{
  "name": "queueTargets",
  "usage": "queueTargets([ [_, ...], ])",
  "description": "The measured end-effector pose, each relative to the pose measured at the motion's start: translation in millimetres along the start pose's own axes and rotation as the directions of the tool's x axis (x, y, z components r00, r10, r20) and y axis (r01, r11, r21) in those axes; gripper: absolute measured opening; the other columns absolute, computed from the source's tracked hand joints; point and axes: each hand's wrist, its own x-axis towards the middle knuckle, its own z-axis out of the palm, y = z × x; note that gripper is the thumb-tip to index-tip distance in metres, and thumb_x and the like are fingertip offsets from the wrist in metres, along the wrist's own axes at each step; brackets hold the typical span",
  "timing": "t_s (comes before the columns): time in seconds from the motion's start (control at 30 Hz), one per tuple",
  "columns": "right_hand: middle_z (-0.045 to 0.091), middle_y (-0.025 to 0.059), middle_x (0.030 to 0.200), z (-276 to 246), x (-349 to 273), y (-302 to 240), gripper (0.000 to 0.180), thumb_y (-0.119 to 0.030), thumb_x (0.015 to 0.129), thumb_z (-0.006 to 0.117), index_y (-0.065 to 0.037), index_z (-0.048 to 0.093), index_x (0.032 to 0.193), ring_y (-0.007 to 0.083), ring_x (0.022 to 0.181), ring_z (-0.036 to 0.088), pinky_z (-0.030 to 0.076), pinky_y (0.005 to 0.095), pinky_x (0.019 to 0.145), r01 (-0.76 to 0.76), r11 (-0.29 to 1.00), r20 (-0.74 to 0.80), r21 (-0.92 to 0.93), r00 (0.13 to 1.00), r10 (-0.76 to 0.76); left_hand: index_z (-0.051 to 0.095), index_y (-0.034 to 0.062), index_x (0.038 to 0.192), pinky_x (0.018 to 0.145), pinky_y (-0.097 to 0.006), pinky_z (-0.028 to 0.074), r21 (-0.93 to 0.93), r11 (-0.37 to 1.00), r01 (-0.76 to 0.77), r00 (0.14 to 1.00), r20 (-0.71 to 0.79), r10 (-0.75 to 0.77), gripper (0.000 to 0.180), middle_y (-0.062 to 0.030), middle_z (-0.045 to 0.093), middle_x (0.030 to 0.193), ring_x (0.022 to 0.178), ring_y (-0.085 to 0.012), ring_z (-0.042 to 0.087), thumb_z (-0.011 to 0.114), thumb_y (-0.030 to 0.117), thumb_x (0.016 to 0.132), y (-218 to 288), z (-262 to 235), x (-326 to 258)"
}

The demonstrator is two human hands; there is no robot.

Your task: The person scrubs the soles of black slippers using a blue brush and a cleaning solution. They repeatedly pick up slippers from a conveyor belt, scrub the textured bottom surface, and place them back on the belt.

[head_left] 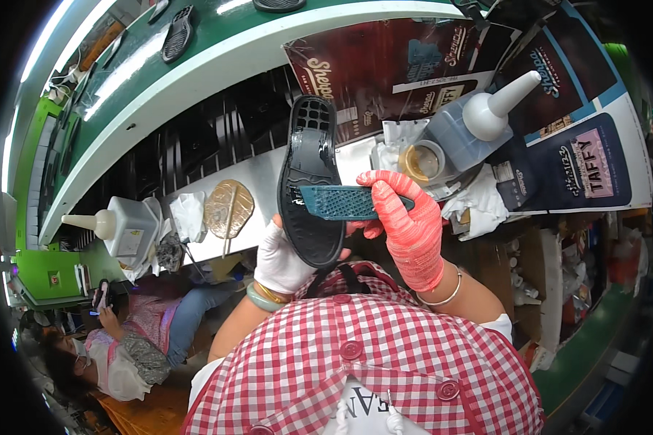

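Observation:
A black shoe sole (310, 156) is held upright in front of my chest, its tread-like grid at the far end. My left hand (281, 262), in a white glove with bare fingertips, grips its near end from the left and beneath. My right hand (408, 230), in a coral knit glove, pinches a flat teal brush (341, 203) with a cross-hatched face. The brush lies across the sole's middle, its left end over the sole. A glossy wet-looking patch shows beside that end. Part of the right fingers is hidden behind the brush.
Left stands a squeeze bottle (129, 230) beside white tissue (189, 216) and an amber disc (228, 206) with a stick. Right are a larger bottle (466, 130), an amber-stained cup (422, 161) and cardboard (384, 61). A green conveyor (134, 54) carries soles; a person (127, 348) sits left.

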Motion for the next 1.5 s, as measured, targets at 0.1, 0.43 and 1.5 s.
queueTargets([
  [0.1, 0.064, 0.0041, 0.094, 4, -2, 1, 0.022, -0.017, 0.093, 0.053, -0.001, 0.061, 0.106, 0.0089, 0.066, 0.062, 0.047, 0.0189, 0.054, -0.035, 0.999, 0.017, 0.036, 0.999, 0.034, 0.034, 0.0067, 0.137, 0.093, -0.059, 0.042, 0.003, 1.0, 0.001, 1.0, 0.028, -0.001, 0.074, -0.0217, 0.04, 0.135, 0.123, -0.0416, 0.042, 0.06, 0.048, 0.082, -3, 7, -3],
  [0.43, 0.065, 0.0052, 0.084, 13, -1, 1, 0.018, -0.012, 0.091, 0.056, 0.001, 0.062, 0.103, 0.0085, 0.064, 0.061, 0.046, 0.0189, 0.051, 0.067, 0.998, -0.059, 0.018, 0.996, -0.066, 0.028, 0.0086, 0.14, 0.098, -0.054, 0.038, 0.158, 0.987, 0.001, 1.0, -0.027, 0.003, 0.071, -0.0165, 0.038, 0.138, 0.125, -0.0357, 0.041, 0.057, 0.045, 0.086, -6, 11, -17],
  [1.5, 0.062, 0.0052, 0.082, 17, -8, -6, 0.017, -0.013, 0.091, 0.054, 0.001, 0.063, 0.094, 0.0086, 0.067, 0.06, 0.053, 0.0218, 0.057, -0.032, 0.997, 0.047, -0.072, 0.998, 0.035, 0.032, 0.0088, 0.138, 0.094, -0.05, 0.042, 0.194, 0.981, 0.017, 0.999, -0.034, -0.01, 0.07, -0.0141, 0.042, 0.135, 0.121, -0.032, 0.045, 0.048, 0.054, 0.087, -5, -1, -26],
])
